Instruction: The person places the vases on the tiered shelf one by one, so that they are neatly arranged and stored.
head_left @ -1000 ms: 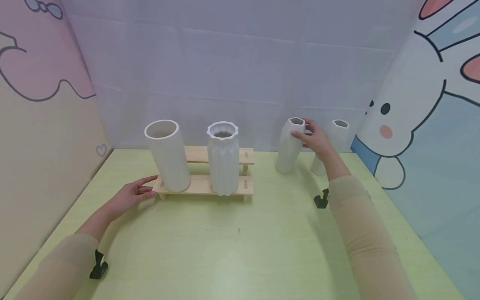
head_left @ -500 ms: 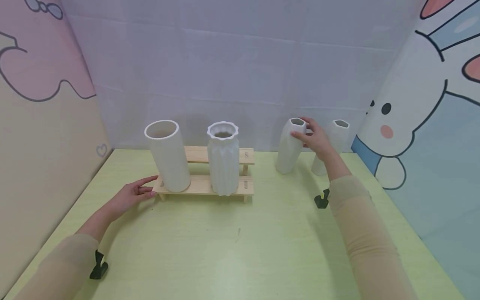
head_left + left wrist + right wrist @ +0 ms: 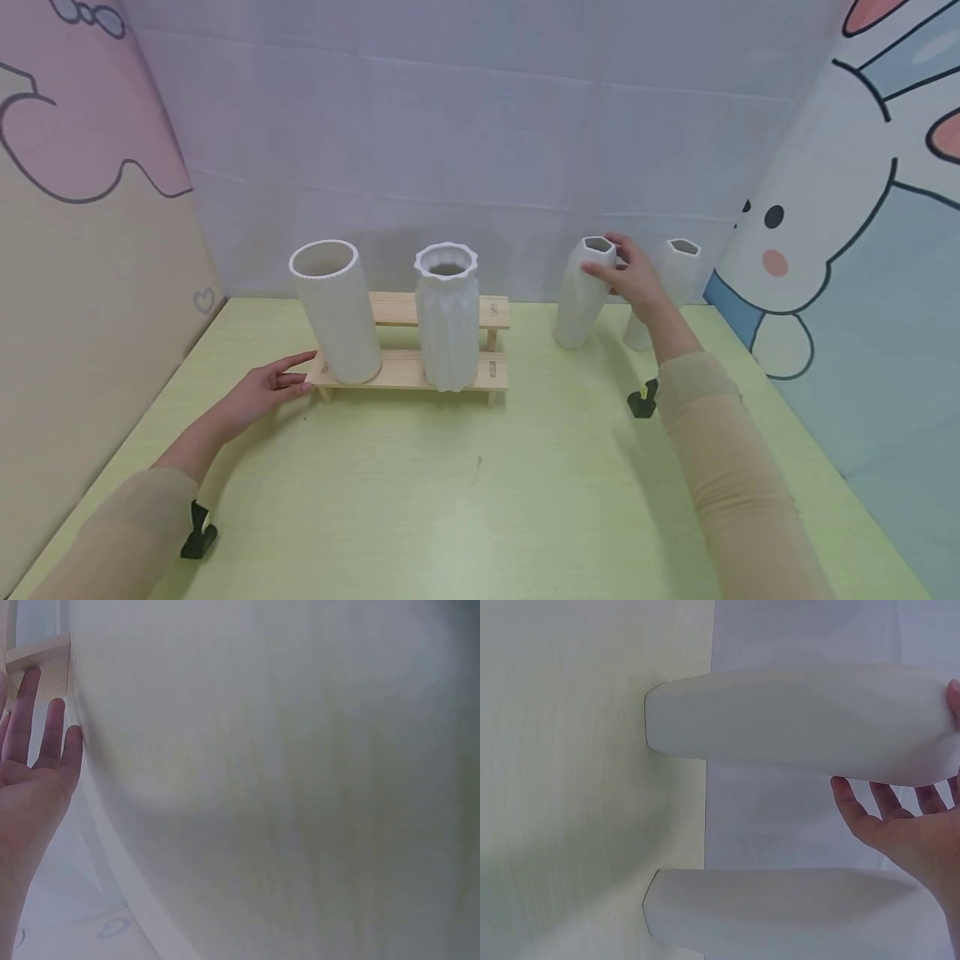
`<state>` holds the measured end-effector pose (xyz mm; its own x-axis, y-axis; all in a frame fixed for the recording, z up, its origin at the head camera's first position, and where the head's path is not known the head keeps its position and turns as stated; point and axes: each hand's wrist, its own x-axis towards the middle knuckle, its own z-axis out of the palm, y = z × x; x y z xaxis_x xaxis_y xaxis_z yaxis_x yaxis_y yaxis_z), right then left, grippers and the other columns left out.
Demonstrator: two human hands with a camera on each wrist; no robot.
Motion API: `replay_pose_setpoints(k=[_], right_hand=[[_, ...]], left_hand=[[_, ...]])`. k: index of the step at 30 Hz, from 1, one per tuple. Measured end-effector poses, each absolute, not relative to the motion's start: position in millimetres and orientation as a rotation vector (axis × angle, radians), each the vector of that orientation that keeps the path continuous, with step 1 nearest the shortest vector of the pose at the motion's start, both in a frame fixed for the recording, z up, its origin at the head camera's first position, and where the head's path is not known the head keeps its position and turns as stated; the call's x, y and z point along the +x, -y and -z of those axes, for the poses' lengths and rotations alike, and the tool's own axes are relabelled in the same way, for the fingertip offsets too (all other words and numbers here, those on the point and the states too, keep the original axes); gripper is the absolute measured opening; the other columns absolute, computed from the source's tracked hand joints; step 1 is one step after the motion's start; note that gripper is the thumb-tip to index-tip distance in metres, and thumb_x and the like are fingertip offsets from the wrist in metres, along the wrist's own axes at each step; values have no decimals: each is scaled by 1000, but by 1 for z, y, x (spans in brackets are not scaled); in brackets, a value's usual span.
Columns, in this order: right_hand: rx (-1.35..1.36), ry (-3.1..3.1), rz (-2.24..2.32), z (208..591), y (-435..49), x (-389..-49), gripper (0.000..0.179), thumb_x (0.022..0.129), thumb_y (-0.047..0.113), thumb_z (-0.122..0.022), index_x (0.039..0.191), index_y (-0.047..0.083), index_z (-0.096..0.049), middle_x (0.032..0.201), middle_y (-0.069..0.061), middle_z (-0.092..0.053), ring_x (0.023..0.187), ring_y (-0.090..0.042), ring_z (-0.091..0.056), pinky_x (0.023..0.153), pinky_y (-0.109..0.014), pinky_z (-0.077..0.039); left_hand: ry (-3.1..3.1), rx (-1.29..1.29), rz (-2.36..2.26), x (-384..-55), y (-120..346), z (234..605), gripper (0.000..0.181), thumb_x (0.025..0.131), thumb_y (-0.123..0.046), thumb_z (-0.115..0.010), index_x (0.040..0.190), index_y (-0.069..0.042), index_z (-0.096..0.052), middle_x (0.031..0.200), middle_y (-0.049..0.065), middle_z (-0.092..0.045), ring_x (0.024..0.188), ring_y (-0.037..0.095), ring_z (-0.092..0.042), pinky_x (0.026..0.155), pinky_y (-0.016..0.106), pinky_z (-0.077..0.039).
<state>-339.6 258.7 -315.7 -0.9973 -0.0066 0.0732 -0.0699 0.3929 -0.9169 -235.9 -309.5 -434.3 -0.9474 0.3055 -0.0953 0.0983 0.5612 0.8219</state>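
Observation:
My right hand [image 3: 632,277] grips a white faceted vase [image 3: 581,296] near its angular mouth, thumb on the near side and fingers behind. In the right wrist view this vase [image 3: 802,716] has its narrow base at the tabletop, and several fingertips touch its side. A similar faceted vase [image 3: 678,271] stands just to the right, partly hidden by the hand. My left hand [image 3: 258,393] is at the left end of a two-step wooden rack [image 3: 401,367], fingers extended and touching it. In the left wrist view, one straight fingertip meets the rack's board [image 3: 41,656].
On the rack's lower step stand a wide white cylindrical vase [image 3: 337,317] and a ribbed white vase with a scalloped rim [image 3: 448,333]. The pale yellow table [image 3: 420,483] meets a light cloth backdrop [image 3: 465,125] behind and printed cartoon panels [image 3: 802,275] at the sides.
The faceted vase in my right hand has shifted and turned slightly to the right at its mouth. My left hand, the rack and the other vases stay where they were.

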Motion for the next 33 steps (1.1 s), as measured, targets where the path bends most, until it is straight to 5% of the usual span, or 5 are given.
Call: replay_pose_setpoints(k=[25, 33], right_hand=[[8, 2537, -1649, 305, -254, -330, 76, 84, 32, -72, 144, 15, -30, 149, -10, -35, 123, -29, -46, 81, -40, -48], [22, 2573, -1597, 284, -245, -325, 80, 80, 39, -74, 144, 19, -31, 149, -7, -35, 124, -29, -45, 88, -44, -46]], left_hand=[[-2562, 346, -1340, -240, 310, 438, 69, 91, -41, -60, 149, -20, -29, 129, 19, -57, 105, -6, -55, 103, 50, -34], [-2567, 336, -1335, -239, 309, 437, 68, 92, -40, -59, 150, -19, -28, 130, 20, -56, 117, 22, -56, 102, 50, -35]])
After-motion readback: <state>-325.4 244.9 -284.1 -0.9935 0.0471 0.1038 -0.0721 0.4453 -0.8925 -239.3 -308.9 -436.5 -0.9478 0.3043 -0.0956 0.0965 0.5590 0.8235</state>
